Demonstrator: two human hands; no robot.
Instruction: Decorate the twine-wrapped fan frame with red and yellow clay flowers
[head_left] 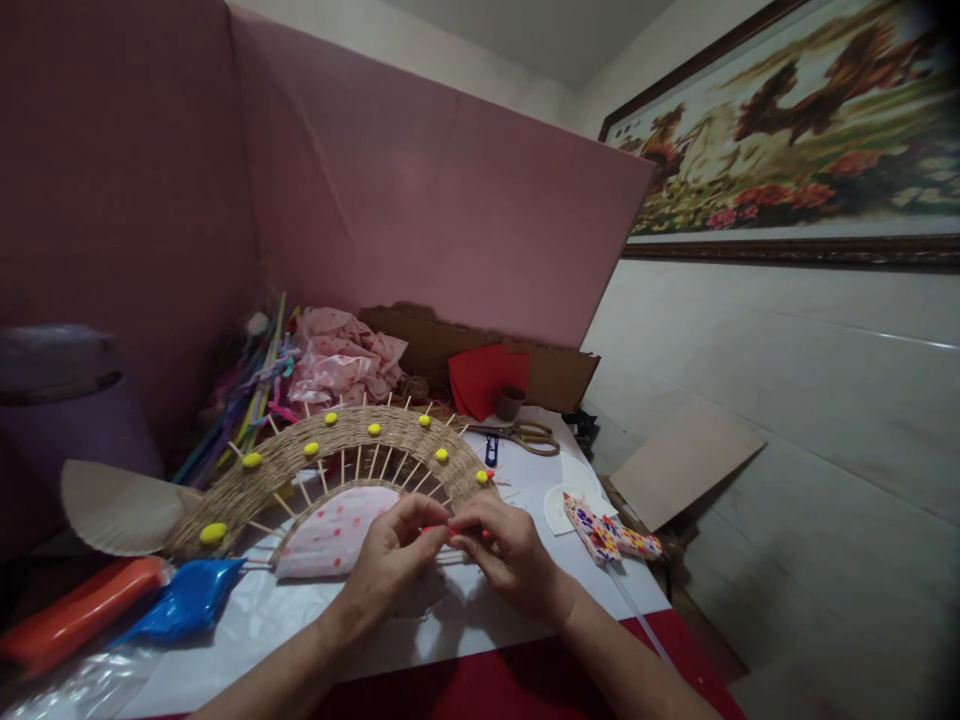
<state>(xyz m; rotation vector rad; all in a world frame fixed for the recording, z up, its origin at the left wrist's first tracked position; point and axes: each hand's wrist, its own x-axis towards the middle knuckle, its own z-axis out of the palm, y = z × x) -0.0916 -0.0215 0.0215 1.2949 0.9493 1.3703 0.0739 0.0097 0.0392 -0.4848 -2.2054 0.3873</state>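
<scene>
My left hand [397,548] and my right hand [514,560] meet fingertip to fingertip over the table, both closed in a pinch. Between them shows a small piece of red clay [452,532], mostly covered by the fingers. Just beyond lies a fan-shaped frame [281,458] of thin sticks woven with brown twine. Flattened yellow dots [373,430] are spaced along its band. A pale cloth with pink dots [330,533] covers the inner half-circle, left of my hands. Small red bits [490,474] sit at the band's right end.
An orange bag [90,610] and a blue bag [184,600] lie at left, near a pleated pale paper piece [120,508]. Scissors [529,437], a blue cutter [491,450], red paper [480,380] and crumpled pink fabric [341,355] are behind. A patterned fabric bow [607,533] lies right.
</scene>
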